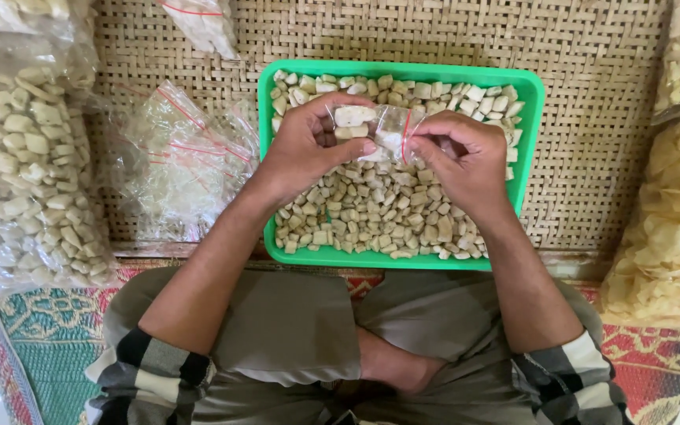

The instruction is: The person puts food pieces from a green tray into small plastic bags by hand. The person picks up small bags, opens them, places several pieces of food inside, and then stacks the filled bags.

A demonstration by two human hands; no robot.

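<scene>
A green plastic tray (530,110) full of pale, small square crackers (379,208) rests on a woven mat in front of my crossed legs. Above the tray both hands hold one small clear plastic bag (378,126) with a red strip at its mouth and a few crackers inside. My left hand (308,145) grips the bag's left end, thumb and fingers pinched on it. Gripping the right end at the red strip is my right hand (462,157).
A pile of empty clear bags with red strips (179,153) lies left of the tray. A big clear sack of the same crackers (21,169) fills the left edge. Sacks of yellowish chips (674,212) stand at the right. A patterned rug (49,330) lies under my legs.
</scene>
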